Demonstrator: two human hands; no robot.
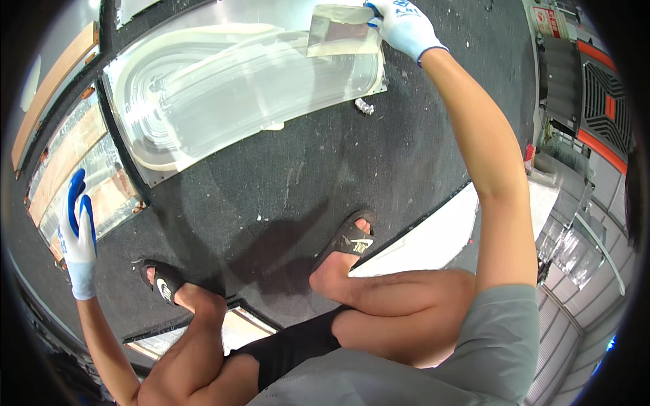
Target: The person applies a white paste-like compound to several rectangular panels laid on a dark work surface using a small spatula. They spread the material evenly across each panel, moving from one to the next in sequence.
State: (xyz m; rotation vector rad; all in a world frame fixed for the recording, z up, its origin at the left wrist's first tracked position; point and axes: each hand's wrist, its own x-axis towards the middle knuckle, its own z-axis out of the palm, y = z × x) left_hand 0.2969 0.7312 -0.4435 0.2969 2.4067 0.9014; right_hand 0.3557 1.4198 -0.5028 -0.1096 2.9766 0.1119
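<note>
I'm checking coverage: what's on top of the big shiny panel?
On the panel, pale paste is smeared in wide curves. The flat scraper in the right hand covers part of the panel's right; anything beneath can't be seen.

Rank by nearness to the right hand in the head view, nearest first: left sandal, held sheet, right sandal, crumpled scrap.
1. Held sheet, in the right hand.
2. Crumpled scrap, below the sheet.
3. Right sandal, near picture centre.
4. Left sandal, lower left.

Large panel (237, 95) ahead of you, scraper (342, 32) over its right end, in your right hand (406, 30); smaller panel (108, 159) off left, by your left hand (80, 235).
</note>
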